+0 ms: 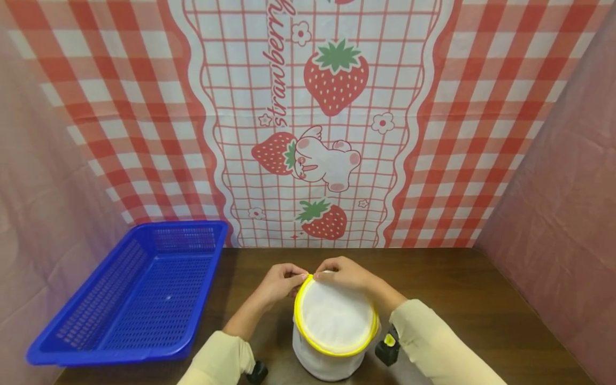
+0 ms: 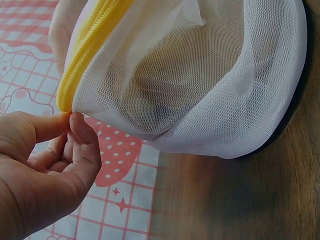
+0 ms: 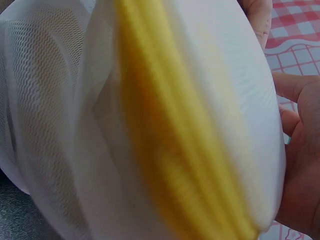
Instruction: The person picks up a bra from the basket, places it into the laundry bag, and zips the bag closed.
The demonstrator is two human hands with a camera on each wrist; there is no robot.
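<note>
A round white mesh laundry bag [image 1: 337,313] with a yellow zipper [image 1: 297,313] round its lid stands on the table in front of me. Its lid tilts up toward me. At the far left of the rim, my left hand [image 1: 281,280] pinches the bag's edge by the zipper; the left wrist view shows thumb and forefinger at the zipper's end [image 2: 66,100]. My right hand [image 1: 344,271] grips the rim right beside it, thumb over the lid and fingers behind. In the right wrist view, the bag's lid hides part of the right hand [image 3: 302,155].
A blue plastic basket [image 1: 204,299] with slotted walls stands on the left of the brown wooden table [image 1: 447,299]. Behind the table hangs a red-and-white checked strawberry cloth [image 1: 337,176]. Pinkish curtains [image 1: 558,214] close off both sides.
</note>
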